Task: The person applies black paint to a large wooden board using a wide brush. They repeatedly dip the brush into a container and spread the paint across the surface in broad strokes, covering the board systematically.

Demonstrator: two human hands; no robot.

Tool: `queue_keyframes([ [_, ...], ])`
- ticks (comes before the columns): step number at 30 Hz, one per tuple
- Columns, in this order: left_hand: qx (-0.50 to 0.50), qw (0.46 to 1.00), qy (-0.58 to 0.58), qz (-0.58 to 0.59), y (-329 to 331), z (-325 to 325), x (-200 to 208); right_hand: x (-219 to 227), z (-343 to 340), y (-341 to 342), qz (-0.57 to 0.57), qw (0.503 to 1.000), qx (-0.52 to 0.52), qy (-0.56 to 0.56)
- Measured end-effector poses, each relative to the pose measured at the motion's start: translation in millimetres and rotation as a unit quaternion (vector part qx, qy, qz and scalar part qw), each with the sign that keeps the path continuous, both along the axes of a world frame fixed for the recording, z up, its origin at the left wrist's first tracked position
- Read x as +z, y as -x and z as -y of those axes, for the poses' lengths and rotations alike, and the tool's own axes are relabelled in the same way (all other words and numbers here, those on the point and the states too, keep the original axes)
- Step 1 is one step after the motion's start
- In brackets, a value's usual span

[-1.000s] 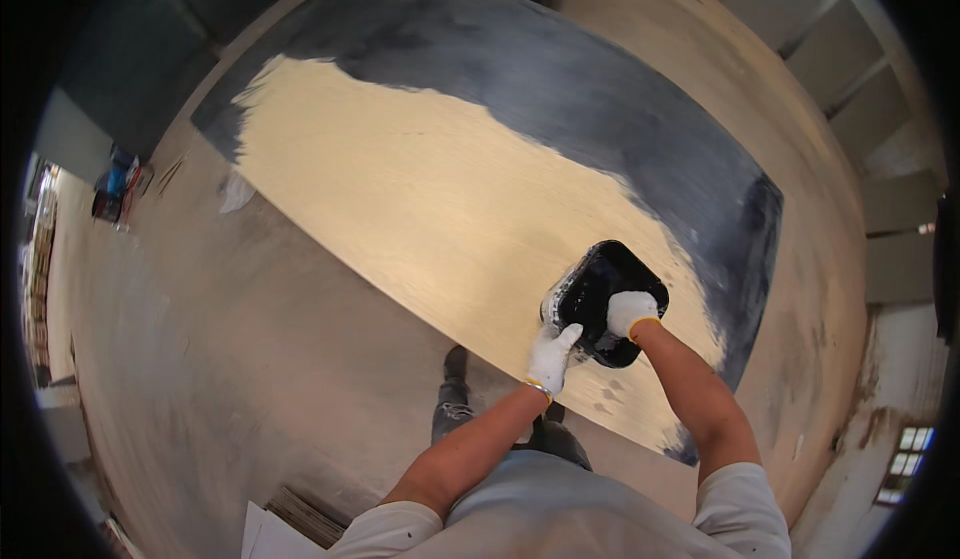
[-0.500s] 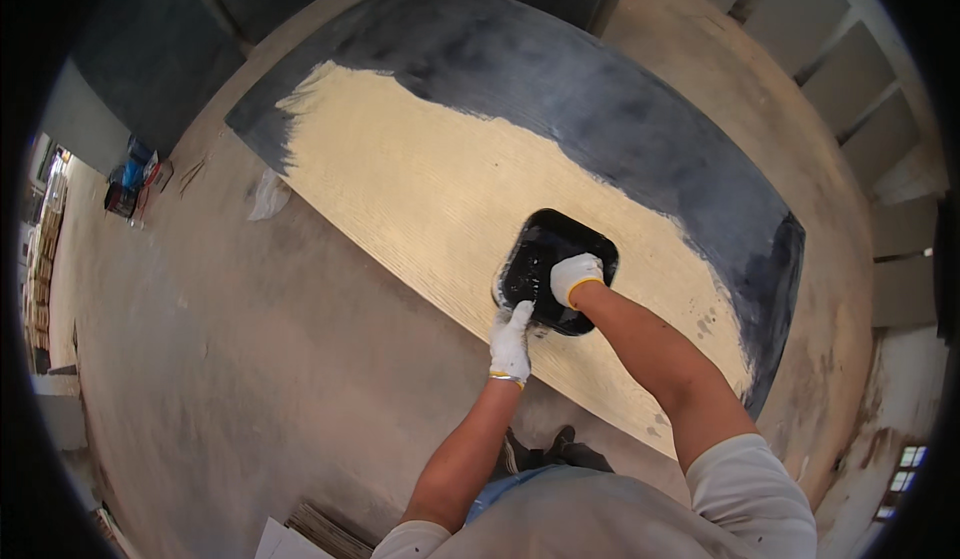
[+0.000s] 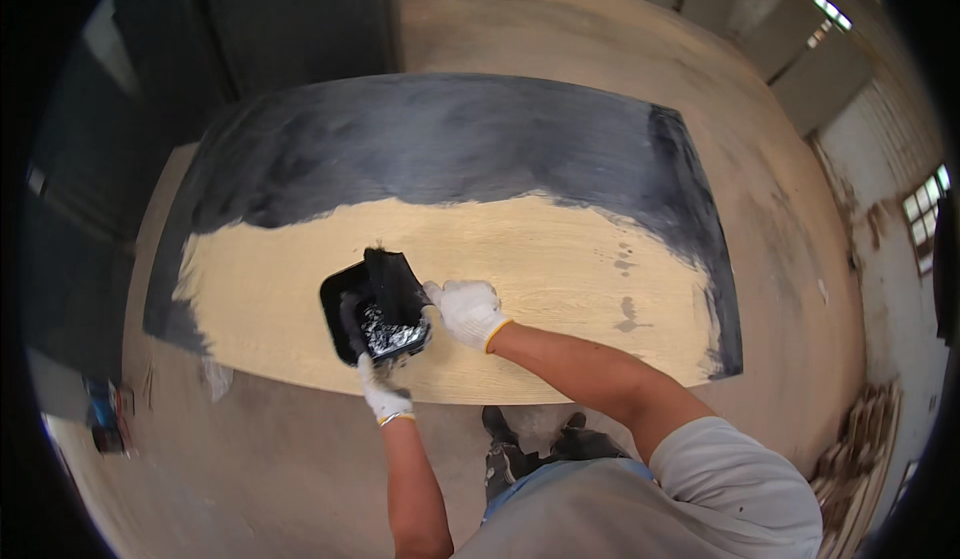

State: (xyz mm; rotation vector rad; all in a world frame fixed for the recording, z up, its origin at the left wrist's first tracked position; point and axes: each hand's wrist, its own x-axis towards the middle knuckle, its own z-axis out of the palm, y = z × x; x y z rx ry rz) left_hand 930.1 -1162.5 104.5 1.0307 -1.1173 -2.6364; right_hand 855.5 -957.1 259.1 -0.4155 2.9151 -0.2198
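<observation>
My left hand [image 3: 384, 391], in a white knit glove with dark smears, grips the near edge of a black paint tray [image 3: 337, 311]. Glossy black liquid shines on the tray's bottom. In my right hand [image 3: 468, 311], also gloved, is what looks like a wide paintbrush [image 3: 396, 287], coated black and held over the tray's right half. Its handle is mostly hidden by my fingers. Below is a large pale wood-grained panel [image 3: 520, 289], with uneven black paint [image 3: 450, 139] covering its far side and both ends. I cannot tell whether the tray rests on the panel.
Dark grey marks [image 3: 627, 309] spot the pale area right of my hand. Tall dark panels [image 3: 295, 24] stand at the back left. Cans and tools [image 3: 108, 414] lie on the floor at left, near a clear plastic bag [image 3: 217, 377]. Stacked boards [image 3: 862, 439] lean at lower right.
My right hand has come up out of the tray toward the right, and the black brush now shows. The view has turned, and the tray sits farther left from the grey marks.
</observation>
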Motion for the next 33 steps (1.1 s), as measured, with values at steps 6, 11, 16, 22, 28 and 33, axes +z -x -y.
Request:
queue_keyframes([
  [6, -0.048, 0.999, 0.001, -0.012, 16.8, 65.2, -31.9, -42.3, -111.4, -38.8, 0.063, 0.945, -0.230, 0.224],
  [11, -0.095, 0.989, -0.058, -0.097, 10.4, 36.6, -15.3, -179.1, -259.1, -146.4, 0.118, 0.867, -0.439, 0.203],
  [16, -0.114, 0.992, 0.019, 0.041, -46.8, 33.8, -18.6, -194.3, -320.4, -182.5, 0.119, 0.830, -0.523, 0.155],
  [22, -0.169, 0.872, 0.374, 0.268, -91.1, 2.6, -105.2, -209.4, -460.0, -151.4, 0.035, 0.819, -0.561, 0.114],
  [28, -0.320, 0.534, 0.762, 0.177, -100.7, -105.0, -95.9, -203.8, -540.7, -252.9, 0.072, 0.793, -0.601, 0.069],
  [33, -0.324, 0.451, 0.828, 0.081, -81.7, -173.0, -112.5, -166.3, -409.1, -369.7, 0.164, 0.753, -0.628, 0.106],
])
